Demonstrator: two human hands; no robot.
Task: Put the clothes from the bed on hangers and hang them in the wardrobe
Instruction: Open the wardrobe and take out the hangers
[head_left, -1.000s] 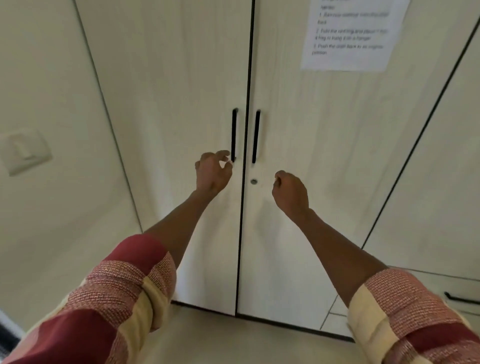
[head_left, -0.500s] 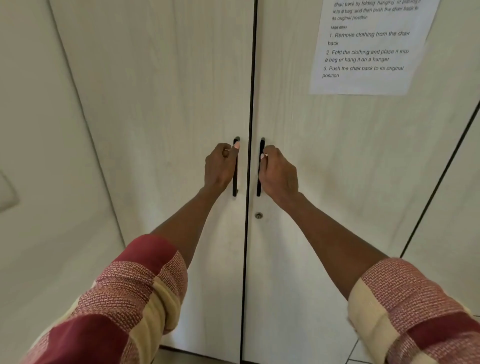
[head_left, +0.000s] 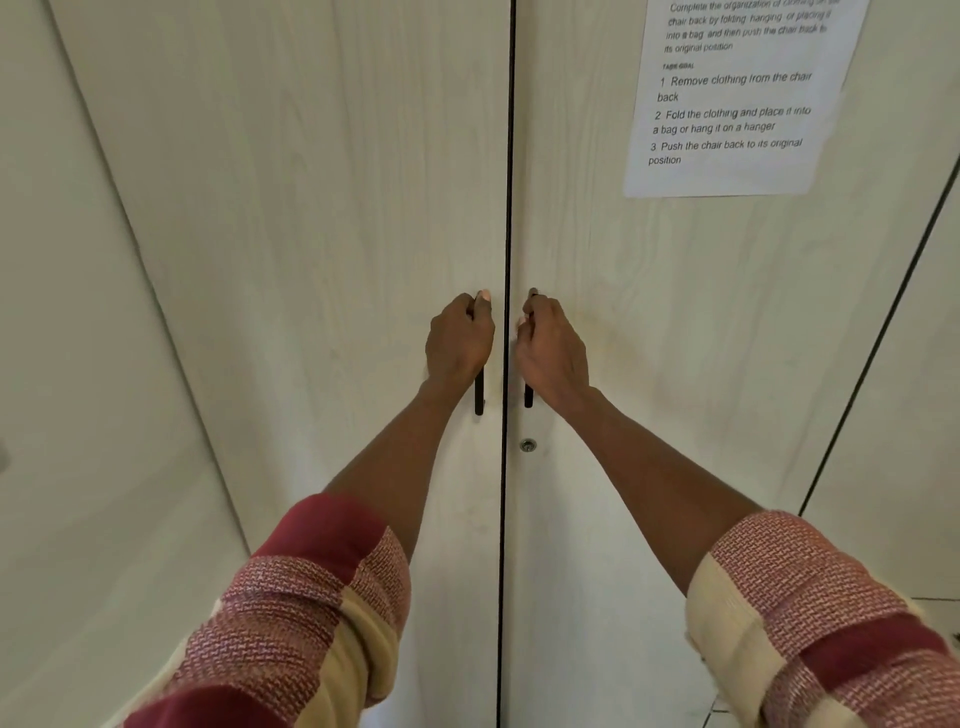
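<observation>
You stand close against the wardrobe (head_left: 311, 260), and both its doors are closed, meeting at the dark seam down the middle. Your left hand (head_left: 457, 340) is curled around the left handle (head_left: 479, 397), thumb lying up along the top of the bar. Your right hand (head_left: 551, 348) is wrapped round the right handle (head_left: 528, 397) in the same way, so each hand is clamped on its own slim black bar, one on each side of the seam. A small keyhole (head_left: 528, 445) sits just below the right handle, and a printed sheet (head_left: 737, 98) is stuck high on the right door (head_left: 675, 312).

The clothes, the bed and the hangers are not in view, so I cannot say how they lie.

The doors look like stiff, flat panels, probably fairly light, that should swing on side hinges rather than slide; that is a judgement, since no hinge shows. The handles are thin and smooth, so a full curl of the fingers behind the bar, as you have it, seems the safest hold. Pull evenly outward with both arms and step back a little, because you are near enough for the edges to catch you. If the right door resists, the lock may be engaged.
</observation>
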